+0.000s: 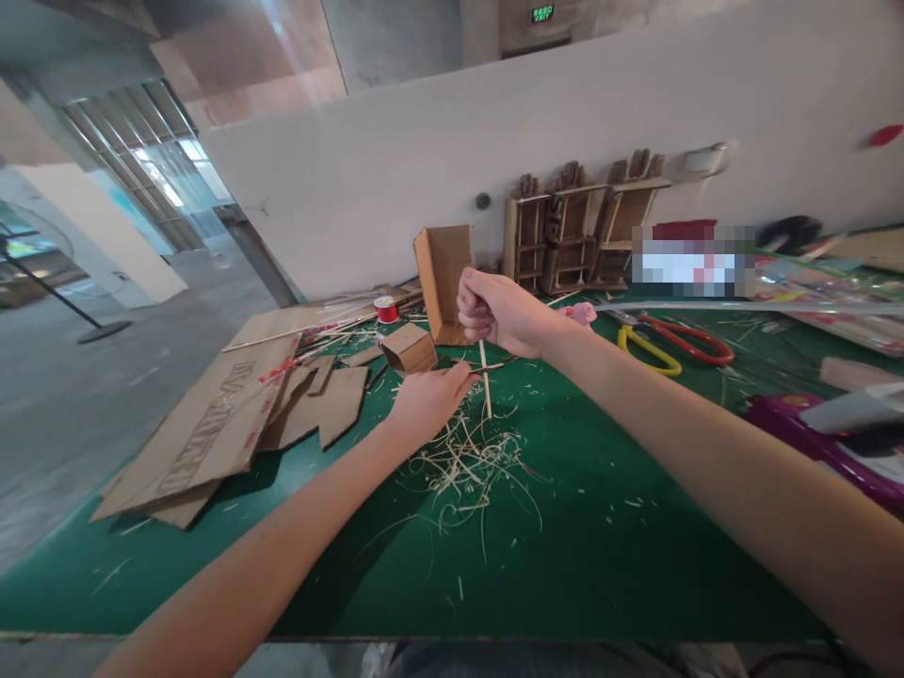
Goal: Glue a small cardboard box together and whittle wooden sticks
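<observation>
My right hand (pixel 505 315) is closed in a fist above the table, gripping a thin bamboo stick (pixel 486 391) that points down below it. Lower and to the left, my left hand (pixel 430 400) is closed, pinching a thin dark blade (pixel 489 366) that crosses the stick; its handle is hidden by the fingers. Beneath both hands lies a loose heap of pale curled shavings (pixel 470 466). Just behind the left hand sits a small cardboard box (pixel 410 348). A taller folded cardboard piece (pixel 444 282) stands upright behind the right fist.
Flat cardboard sheets (pixel 204 424) cover the table's left side, near a red spool (pixel 386 309). Brown cardboard structures (pixel 565 235) lean against the wall. Scissors with yellow and red handles (pixel 668 344) lie right of my forearm, and a purple device (pixel 812 443) sits at the right edge.
</observation>
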### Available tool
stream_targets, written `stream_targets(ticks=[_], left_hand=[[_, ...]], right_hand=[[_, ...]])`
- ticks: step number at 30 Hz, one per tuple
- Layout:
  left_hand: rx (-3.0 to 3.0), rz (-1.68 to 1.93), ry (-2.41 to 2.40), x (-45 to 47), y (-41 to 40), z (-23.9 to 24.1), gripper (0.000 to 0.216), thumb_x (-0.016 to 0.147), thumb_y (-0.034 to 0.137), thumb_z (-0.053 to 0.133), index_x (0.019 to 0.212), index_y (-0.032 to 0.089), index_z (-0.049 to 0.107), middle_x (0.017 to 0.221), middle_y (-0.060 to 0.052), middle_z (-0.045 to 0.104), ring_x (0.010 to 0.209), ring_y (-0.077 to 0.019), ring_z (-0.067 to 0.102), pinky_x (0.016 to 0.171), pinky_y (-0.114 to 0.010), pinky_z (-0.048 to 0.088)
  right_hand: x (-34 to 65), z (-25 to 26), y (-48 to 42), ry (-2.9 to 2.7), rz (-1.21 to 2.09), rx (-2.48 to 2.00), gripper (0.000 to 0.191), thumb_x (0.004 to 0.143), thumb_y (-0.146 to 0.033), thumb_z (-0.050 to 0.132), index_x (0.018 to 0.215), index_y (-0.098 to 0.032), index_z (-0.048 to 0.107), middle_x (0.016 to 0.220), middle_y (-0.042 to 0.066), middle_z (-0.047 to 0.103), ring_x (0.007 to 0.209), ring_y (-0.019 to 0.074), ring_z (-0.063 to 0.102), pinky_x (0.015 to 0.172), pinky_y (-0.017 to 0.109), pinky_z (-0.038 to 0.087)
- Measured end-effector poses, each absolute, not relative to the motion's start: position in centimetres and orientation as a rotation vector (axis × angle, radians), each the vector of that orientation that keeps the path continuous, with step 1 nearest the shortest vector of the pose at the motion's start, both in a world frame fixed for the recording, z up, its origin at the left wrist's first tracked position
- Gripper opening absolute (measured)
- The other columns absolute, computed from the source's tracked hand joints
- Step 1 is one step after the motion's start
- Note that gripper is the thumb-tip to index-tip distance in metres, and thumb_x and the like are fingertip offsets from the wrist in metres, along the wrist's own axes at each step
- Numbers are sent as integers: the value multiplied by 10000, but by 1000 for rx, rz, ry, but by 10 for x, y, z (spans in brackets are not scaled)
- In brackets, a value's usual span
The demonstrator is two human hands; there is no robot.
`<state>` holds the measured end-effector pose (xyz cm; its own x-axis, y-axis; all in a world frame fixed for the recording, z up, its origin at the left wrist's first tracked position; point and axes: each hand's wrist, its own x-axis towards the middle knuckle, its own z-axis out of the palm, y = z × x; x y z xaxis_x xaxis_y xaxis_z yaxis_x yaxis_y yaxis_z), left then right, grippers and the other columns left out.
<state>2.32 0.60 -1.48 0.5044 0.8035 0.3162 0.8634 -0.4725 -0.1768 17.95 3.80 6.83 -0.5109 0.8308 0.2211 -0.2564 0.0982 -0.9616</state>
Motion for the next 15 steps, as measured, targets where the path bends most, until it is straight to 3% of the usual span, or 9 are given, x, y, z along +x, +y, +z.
stream_targets(ticks=[15], left_hand=[[-2598, 73, -1095, 23, -6, -13, 331, 969, 391, 328, 845, 210, 576, 611, -30, 664, 574, -222, 657, 472, -252, 374]], right_hand=[[178, 71, 33, -1565, 1594, -592, 410, 982, -375, 333, 610, -203, 352, 585, -61, 205, 513, 93, 186, 455, 213, 253]])
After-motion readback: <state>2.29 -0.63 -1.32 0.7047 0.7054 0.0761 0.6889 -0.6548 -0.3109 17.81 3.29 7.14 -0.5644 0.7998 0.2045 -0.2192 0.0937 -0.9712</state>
